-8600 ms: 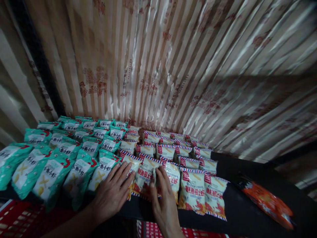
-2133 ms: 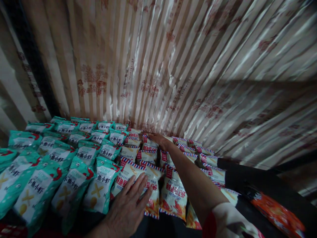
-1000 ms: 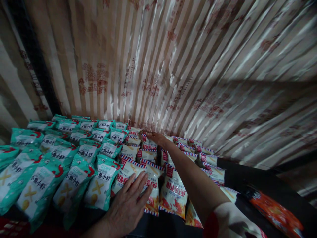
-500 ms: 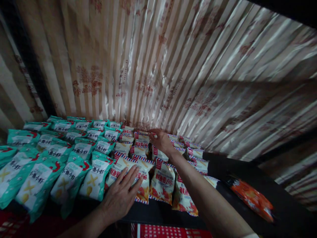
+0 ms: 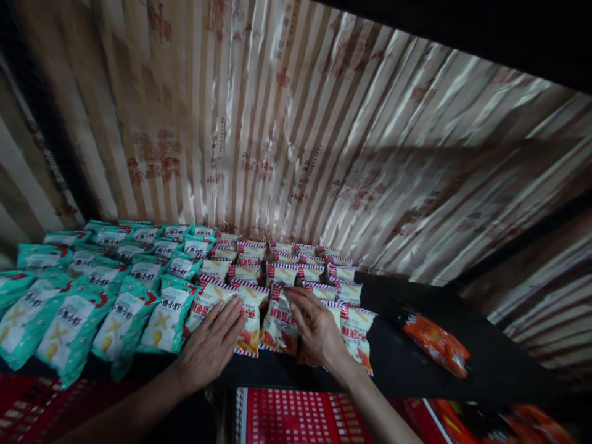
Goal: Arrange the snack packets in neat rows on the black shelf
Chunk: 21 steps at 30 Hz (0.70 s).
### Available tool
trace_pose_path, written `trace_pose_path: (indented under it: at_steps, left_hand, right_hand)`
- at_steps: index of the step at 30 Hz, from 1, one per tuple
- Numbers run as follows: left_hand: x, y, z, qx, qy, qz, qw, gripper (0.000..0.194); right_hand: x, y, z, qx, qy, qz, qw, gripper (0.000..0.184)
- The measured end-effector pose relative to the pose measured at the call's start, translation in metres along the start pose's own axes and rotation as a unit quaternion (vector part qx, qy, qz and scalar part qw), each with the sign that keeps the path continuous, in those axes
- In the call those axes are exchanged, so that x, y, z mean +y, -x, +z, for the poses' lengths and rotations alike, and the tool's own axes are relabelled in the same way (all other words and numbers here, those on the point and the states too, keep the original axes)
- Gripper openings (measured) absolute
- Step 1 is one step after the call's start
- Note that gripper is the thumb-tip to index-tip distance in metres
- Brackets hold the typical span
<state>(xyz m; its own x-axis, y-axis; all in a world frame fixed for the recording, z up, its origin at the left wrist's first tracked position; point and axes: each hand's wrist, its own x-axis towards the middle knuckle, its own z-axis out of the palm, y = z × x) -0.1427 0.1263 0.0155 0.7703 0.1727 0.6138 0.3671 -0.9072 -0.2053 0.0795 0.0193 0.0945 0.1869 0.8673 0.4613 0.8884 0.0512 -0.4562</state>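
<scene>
Cream snack bags with red lettering and striped edges stand in rows on a black shelf [image 5: 383, 345]. My left hand [image 5: 210, 348] lies flat, fingers stretched out, over the front of a cream snack bag [image 5: 250, 317] at the left of the front row. Just right of it, my right hand [image 5: 321, 327] has its fingers and thumb closed at the upper right side of another front-row snack bag [image 5: 279, 320]. That hand partly hides the bags beside and behind it.
Teal snack bags [image 5: 123, 317] fill the shelf's left side in several rows. An orange-and-black packet [image 5: 435, 339] lies at the right. Red plastic baskets [image 5: 296, 416] are below the shelf's front edge. Striped printed sheeting [image 5: 259, 123] hangs behind.
My right hand has come from the back rows to a front-row cream bag. My left hand remains flat on the front bags. The view has shifted, showing more of the red baskets.
</scene>
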Motion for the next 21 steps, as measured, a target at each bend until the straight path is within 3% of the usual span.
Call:
trace_pose_path:
  at_steps: [6,10,15,21]
  left_hand:
    - [0.048,-0.016,-0.016,-0.021,0.051,-0.026,0.998,0.045]
    - [0.076,-0.022,-0.005,-0.006,0.058,-0.043,0.997,0.046]
    - [0.08,-0.018,0.016,0.027,0.053,-0.088,0.994,0.046]
    - [0.081,-0.013,0.027,0.018,0.04,-0.078,0.996,0.05]
  right_hand:
    - [0.011,0.014,0.009,-0.009,0.04,-0.015,0.999,0.03]
    - [0.01,0.004,0.012,-0.033,0.1,-0.018,0.994,0.032]
    - [0.002,-0.019,0.01,-0.092,0.186,0.008,0.978,0.032]
    - [0.001,-0.036,0.015,-0.139,0.242,0.029,0.96,0.03]
